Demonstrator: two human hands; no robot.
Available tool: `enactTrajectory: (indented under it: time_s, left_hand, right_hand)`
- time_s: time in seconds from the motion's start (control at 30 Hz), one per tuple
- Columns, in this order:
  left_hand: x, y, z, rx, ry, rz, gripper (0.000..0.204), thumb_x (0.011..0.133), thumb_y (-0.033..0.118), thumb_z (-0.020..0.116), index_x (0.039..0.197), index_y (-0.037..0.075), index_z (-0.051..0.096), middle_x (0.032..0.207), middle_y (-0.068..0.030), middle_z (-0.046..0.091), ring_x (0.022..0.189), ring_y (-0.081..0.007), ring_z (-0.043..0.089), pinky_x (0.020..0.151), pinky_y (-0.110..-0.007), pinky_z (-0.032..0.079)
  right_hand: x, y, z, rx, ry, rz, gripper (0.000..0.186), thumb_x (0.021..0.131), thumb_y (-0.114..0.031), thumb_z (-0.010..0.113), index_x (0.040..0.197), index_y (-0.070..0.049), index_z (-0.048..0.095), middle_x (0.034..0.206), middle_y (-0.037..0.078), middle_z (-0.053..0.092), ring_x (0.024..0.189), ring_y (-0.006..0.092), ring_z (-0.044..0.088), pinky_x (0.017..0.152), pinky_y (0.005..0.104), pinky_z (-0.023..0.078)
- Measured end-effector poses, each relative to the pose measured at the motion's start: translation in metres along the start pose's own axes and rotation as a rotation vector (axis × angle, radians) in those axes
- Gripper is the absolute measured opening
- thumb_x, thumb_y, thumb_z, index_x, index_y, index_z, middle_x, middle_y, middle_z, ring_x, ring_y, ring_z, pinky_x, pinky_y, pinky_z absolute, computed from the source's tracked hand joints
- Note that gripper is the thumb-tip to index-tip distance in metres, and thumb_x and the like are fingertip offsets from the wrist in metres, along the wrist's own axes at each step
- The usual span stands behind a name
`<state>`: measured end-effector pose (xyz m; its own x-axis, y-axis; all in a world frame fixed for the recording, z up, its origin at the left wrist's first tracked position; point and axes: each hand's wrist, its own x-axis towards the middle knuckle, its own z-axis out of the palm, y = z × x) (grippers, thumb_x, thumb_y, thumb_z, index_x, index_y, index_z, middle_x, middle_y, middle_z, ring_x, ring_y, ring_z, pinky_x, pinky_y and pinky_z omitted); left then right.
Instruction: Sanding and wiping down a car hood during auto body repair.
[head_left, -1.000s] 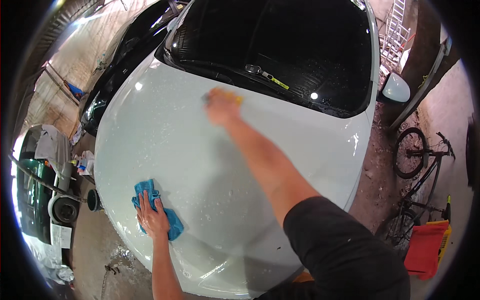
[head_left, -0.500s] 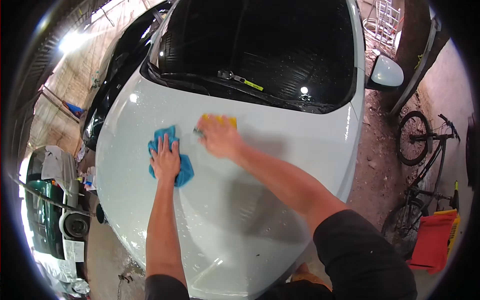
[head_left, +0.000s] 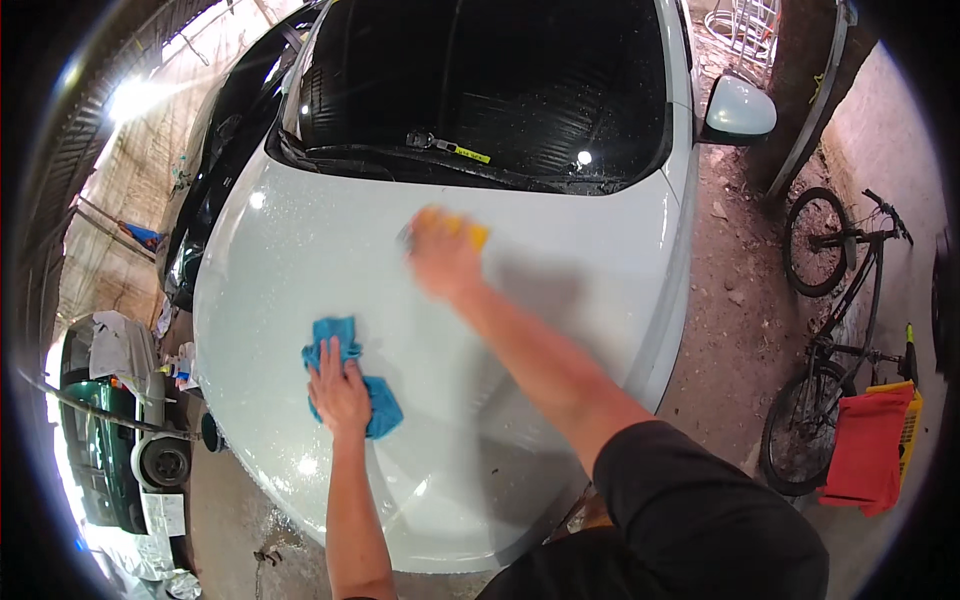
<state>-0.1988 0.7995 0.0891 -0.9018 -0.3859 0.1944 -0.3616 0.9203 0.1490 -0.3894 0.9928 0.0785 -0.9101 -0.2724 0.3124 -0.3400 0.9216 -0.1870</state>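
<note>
A white car hood (head_left: 300, 240), speckled with water drops, lies under both my hands. My left hand (head_left: 341, 395) rests flat on a crumpled blue cloth (head_left: 383, 408), its fingers stretched out over the middle of the cloth. Farther up the hood, closer to the windscreen, my right hand (head_left: 445, 260) is blurred by motion and closed over a yellow pad (head_left: 479, 237). Only the pad's edges show past the fingers, with a greyish bit at the left side of the hand; I cannot tell its exact kind.
Beyond the hood is the dark windscreen (head_left: 480, 90) with wipers along its base. A side mirror (head_left: 741, 107) juts out at the right. A bicycle (head_left: 835, 330) and a red cloth (head_left: 862, 447) are against the right wall. Another dark car (head_left: 225, 130) stands close on the left.
My left hand and the blue cloth have slid toward me over the hood. My right hand with the yellow pad has shifted slightly right on the hood. The whole view has moved a little.
</note>
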Motion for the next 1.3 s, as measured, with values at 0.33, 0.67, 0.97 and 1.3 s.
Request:
enactTrajectory:
  time_s: [0.33, 0.67, 0.97, 1.3]
  left_hand:
    - [-0.032, -0.091, -0.003, 0.015, 0.079, -0.151, 0.05, 0.103, 0.038, 0.041, 0.15, 0.022, 0.044, 0.156, -0.0043, 0.041, 0.141, -0.0436, 0.037, 0.115, -0.055, 0.029]
    - [-0.035, -0.092, -0.011, 0.003, 0.106, -0.187, 0.05, 0.103, 0.041, 0.04, 0.15, 0.024, 0.045, 0.156, -0.0018, 0.042, 0.14, -0.0418, 0.038, 0.116, -0.053, 0.028]
    - [-0.04, -0.116, -0.017, 0.061, 0.097, -0.243, 0.05, 0.103, 0.041, 0.041, 0.15, 0.025, 0.045, 0.156, -0.0014, 0.042, 0.139, -0.0415, 0.04, 0.116, -0.052, 0.028]
    - [-0.032, -0.095, -0.015, 0.074, 0.104, -0.224, 0.05, 0.102, 0.04, 0.043, 0.15, 0.025, 0.045, 0.156, -0.001, 0.041, 0.14, -0.0415, 0.039, 0.116, -0.052, 0.03]
  right_hand:
    - [-0.004, 0.092, 0.008, -0.075, 0.443, -0.063, 0.049, 0.092, -0.035, 0.055, 0.132, -0.007, 0.054, 0.126, 0.019, 0.058, 0.119, 0.0358, 0.054, 0.1, 0.0596, 0.037]
    - [-0.039, 0.148, -0.062, 0.148, 0.082, 0.098, 0.05, 0.099, -0.037, 0.045, 0.14, -0.009, 0.05, 0.146, 0.015, 0.049, 0.136, 0.0345, 0.045, 0.11, 0.062, 0.031]
    - [-0.189, -0.048, -0.008, 0.272, 0.165, -0.442, 0.042, 0.097, -0.03, 0.048, 0.132, -0.008, 0.054, 0.139, 0.012, 0.054, 0.131, 0.0335, 0.049, 0.11, 0.0572, 0.035]
    - [-0.091, 0.102, -0.02, -0.146, 0.096, 0.101, 0.045, 0.105, -0.035, 0.037, 0.139, -0.009, 0.051, 0.151, 0.013, 0.044, 0.14, 0.0319, 0.041, 0.108, 0.0691, 0.028]
